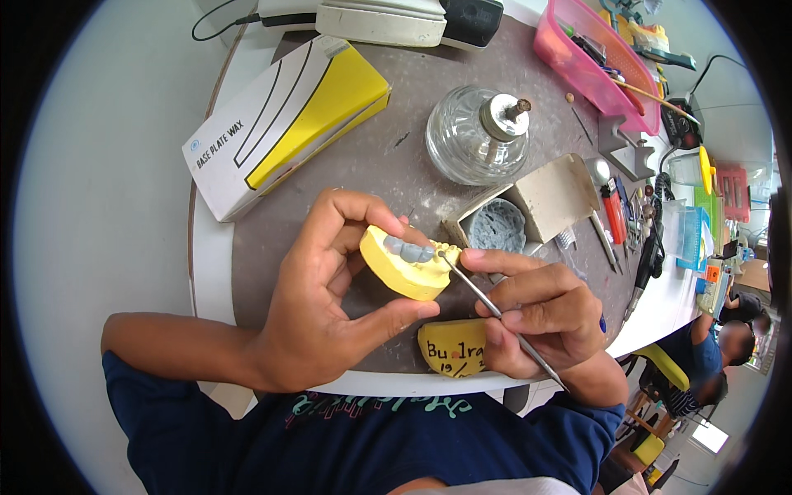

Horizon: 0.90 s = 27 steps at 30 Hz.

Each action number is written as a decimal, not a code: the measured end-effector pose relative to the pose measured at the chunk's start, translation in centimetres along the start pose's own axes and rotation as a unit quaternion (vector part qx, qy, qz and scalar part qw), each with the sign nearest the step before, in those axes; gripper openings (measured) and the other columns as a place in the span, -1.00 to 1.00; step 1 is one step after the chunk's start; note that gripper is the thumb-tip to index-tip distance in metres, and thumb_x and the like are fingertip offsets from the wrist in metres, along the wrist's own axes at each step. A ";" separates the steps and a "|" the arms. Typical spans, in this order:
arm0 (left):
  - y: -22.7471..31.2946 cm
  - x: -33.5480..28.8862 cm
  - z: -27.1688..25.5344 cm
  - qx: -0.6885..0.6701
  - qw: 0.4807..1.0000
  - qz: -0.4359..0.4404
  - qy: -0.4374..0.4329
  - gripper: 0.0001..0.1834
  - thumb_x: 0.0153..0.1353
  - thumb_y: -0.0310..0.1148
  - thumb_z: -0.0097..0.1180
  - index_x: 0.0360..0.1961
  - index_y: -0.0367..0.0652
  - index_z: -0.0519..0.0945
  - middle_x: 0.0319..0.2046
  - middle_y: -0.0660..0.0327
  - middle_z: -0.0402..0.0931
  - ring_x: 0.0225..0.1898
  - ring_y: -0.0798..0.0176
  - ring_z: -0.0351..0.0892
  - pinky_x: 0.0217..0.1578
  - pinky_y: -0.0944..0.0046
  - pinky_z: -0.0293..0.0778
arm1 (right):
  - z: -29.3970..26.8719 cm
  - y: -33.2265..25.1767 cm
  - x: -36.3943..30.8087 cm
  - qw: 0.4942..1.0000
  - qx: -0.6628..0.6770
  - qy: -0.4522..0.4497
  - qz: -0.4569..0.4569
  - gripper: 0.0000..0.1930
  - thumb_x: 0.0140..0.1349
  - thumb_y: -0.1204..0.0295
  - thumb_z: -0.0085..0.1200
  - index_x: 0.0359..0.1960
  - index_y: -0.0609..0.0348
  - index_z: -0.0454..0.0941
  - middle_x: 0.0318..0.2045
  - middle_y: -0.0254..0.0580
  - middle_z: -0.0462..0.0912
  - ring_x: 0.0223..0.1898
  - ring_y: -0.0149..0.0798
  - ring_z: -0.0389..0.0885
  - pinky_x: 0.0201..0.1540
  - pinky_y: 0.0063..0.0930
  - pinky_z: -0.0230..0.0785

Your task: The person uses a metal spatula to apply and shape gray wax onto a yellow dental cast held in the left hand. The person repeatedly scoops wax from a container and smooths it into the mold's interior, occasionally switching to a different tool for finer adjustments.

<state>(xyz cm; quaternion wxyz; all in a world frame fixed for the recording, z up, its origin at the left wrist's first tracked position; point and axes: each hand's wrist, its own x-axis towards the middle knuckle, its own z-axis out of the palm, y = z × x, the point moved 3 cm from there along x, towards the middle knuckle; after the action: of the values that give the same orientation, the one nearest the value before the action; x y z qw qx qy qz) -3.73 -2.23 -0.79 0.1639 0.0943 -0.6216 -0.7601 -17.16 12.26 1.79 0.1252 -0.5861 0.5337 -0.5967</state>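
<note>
My left hand [309, 293] is closed around a yellow plaster dental cast [408, 282], thumb on its lower edge and fingers behind it. Grey wax teeth [408, 250] sit along part of the cast's ridge. In my right hand [549, 309] is a slim metal wax carver [470, 288], gripped like a pen. Its tip meets the cast at the right end of the ridge, beside the grey teeth. Below, near the table's front edge, lies a second yellow plaster cast [431, 337] with handwriting on it, partly hidden by my right fingers.
An open cardboard box [554, 198] holds a tub of grey wax [497, 226]. Behind it stands a glass spirit lamp [462, 136]. A white-and-yellow carton [289, 124] lies at left. Rightward are a red lighter [613, 210], hand tools and a pink basket [594, 70]. People sit far right.
</note>
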 end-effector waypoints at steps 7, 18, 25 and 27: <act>0.0 0.0 0.1 -0.004 1.000 -0.003 0.004 -0.38 0.05 -0.60 0.37 0.03 -0.19 0.23 -0.06 0.08 0.50 0.02 0.35 0.51 0.14 0.28 0.37 | 0.2 0.1 0.0 1.000 -0.012 0.000 -0.013 -0.79 0.08 0.61 0.29 -0.36 0.27 0.45 -0.45 -0.07 0.62 -0.19 0.16 0.72 -0.25 -0.26 0.67; 0.2 0.2 0.0 0.000 1.000 -0.027 -0.006 -0.31 -0.02 -0.68 0.36 0.04 -0.15 0.18 -0.07 0.06 0.48 0.07 0.26 0.51 0.40 0.03 0.04 | 0.1 0.2 0.0 1.000 -0.021 -0.016 -0.011 -0.80 0.07 0.58 0.30 -0.36 0.27 0.48 -0.43 -0.07 0.64 -0.16 0.17 0.71 -0.15 -0.15 0.64; 0.3 0.2 0.1 0.001 1.000 -0.026 -0.008 -0.31 -0.02 -0.68 0.35 0.05 -0.17 0.18 -0.08 0.07 0.48 0.07 0.26 0.50 0.40 0.03 0.03 | -0.1 0.1 0.2 0.998 -0.046 -0.033 -0.021 -0.79 0.05 0.58 0.31 -0.35 0.24 0.49 -0.43 -0.07 0.65 -0.16 0.14 0.71 -0.12 -0.12 0.63; 0.3 0.2 0.1 -0.002 1.000 -0.025 -0.010 -0.31 -0.02 -0.69 0.35 0.05 -0.17 0.18 -0.07 0.07 0.48 0.08 0.25 0.50 0.40 0.03 0.03 | -0.1 0.1 0.3 0.998 -0.048 -0.034 -0.021 -0.79 0.04 0.58 0.32 -0.35 0.23 0.49 -0.43 -0.07 0.65 -0.16 0.13 0.71 -0.12 -0.12 0.63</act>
<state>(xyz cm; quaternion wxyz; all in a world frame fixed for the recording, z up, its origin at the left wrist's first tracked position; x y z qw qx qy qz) -3.93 -2.28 -0.52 0.1392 0.1021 -0.6193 -0.7660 -17.37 12.08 1.90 0.1028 -0.6225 0.5445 -0.5527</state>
